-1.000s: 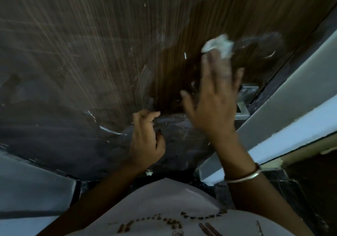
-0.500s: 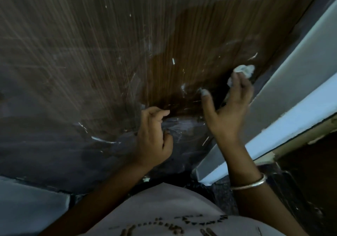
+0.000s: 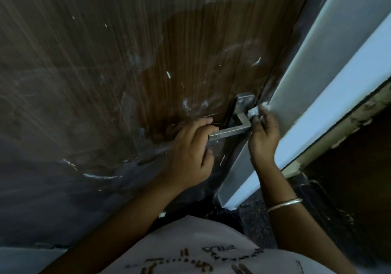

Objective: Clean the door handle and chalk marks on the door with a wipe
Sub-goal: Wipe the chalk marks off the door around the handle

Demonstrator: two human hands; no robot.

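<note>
Your left hand (image 3: 188, 153) sits at about 6 o'clock from the centre of the view, its fingers curled around the free end of the door handle (image 3: 229, 131), with the thumb tucked below the bar. The grip looks closed on the metal, though the fingertips are hidden behind the bar. The handle is a squared metal lever that runs from your left hand toward 3 o'clock, bends at a corner, and meets its plate (image 3: 243, 102) near the door's edge.

Your right hand (image 3: 263, 134) is just at 3 o'clock of the lever's corner. Its fingers are bunched together, pinching a crumpled white wipe (image 3: 255, 111) against the bend of the handle, just below the plate. A thin metal bangle (image 3: 284, 204) circles your right wrist.

The door (image 3: 105, 72) is dark wood grain and fills the view from 9 to 1 o'clock. White chalk marks (image 3: 99, 176) streak it: one long stroke at 8 o'clock of your left hand, a short one (image 3: 256, 61) at 12 o'clock of the plate, and small flecks between. Hazy smears cover much of the panel. The pale door frame (image 3: 330, 83) runs diagonally at 3 o'clock of the handle, touching the back of your right hand.
</note>
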